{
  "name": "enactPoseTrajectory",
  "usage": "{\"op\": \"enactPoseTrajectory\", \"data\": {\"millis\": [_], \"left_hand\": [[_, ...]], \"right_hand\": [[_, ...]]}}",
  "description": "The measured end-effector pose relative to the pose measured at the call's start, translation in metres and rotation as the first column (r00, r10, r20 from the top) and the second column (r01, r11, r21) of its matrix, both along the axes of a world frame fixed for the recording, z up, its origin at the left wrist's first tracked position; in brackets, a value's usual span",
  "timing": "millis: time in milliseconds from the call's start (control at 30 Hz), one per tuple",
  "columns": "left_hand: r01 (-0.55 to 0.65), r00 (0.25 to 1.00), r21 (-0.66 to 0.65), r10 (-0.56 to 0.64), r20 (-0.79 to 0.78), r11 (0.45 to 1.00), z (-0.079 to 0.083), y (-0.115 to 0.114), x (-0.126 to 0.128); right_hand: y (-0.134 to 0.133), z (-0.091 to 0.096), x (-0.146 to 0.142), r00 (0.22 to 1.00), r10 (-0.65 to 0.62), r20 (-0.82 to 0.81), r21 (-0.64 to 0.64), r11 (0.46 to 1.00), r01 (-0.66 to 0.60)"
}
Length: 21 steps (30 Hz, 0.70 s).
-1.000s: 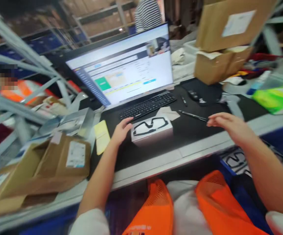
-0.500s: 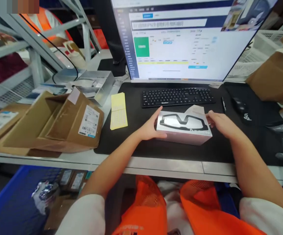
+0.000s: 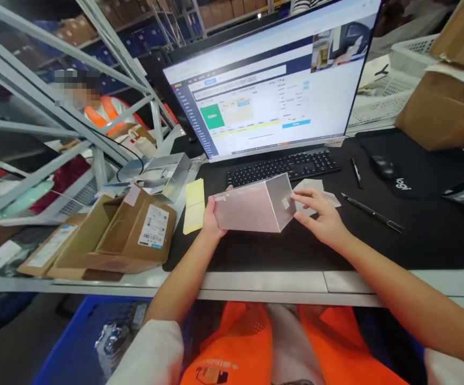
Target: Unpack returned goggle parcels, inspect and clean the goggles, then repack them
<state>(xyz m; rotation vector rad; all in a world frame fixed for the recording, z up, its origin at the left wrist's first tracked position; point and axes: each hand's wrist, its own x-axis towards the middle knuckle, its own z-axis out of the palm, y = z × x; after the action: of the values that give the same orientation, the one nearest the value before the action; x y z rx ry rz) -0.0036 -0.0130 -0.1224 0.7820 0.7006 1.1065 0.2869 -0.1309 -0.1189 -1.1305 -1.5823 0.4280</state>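
A pale pinkish-white carton box (image 3: 248, 207) is tilted above the black desk mat, one end face turned toward my right side. My left hand (image 3: 213, 218) is closed around its left end. On the right end face is a small pale label (image 3: 285, 203). My right hand (image 3: 323, 218) has its fingers stretched out and apart, fingertips at the edge of that end face. Behind this hand lies a white piece of paper (image 3: 330, 199). A black pen-like tool (image 3: 372, 213) rests on the mat to the right.
Beyond the box are a keyboard (image 3: 316, 164) and a monitor (image 3: 256, 101). A yellow label pad (image 3: 194, 206) and an open cardboard box (image 3: 136, 230) stand left. A mouse (image 3: 383, 167) and pen (image 3: 356, 172) lie right. Past the metal frame (image 3: 99, 166) is a person in an orange vest (image 3: 109, 115).
The box has been turned from its printed top to a plain side and end face. My right hand has moved to the end face. The black tool and white paper are now uncovered; the view has shifted.
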Motion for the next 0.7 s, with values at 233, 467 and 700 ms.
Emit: {"op": "enactPoseTrajectory", "data": {"millis": [233, 467, 700], "left_hand": [[-0.040, 0.990, 0.383, 0.088, -0.110, 0.923, 0.004, -0.015, -0.002], [-0.034, 0.978, 0.561, 0.144, -0.153, 0.827, 0.006, -0.030, -0.001], [0.042, 0.980, 0.559, 0.075, -0.186, 0.828, 0.006, -0.022, -0.006]], "right_hand": [[0.007, 0.007, 0.001, 0.994, 0.018, -0.110, -0.352, 0.934, -0.056], [0.017, 0.002, 0.010, 0.854, 0.191, -0.485, -0.525, 0.718, -0.458], [0.015, -0.003, 0.013, 0.749, 0.236, -0.619, -0.416, 0.710, -0.568]]}}
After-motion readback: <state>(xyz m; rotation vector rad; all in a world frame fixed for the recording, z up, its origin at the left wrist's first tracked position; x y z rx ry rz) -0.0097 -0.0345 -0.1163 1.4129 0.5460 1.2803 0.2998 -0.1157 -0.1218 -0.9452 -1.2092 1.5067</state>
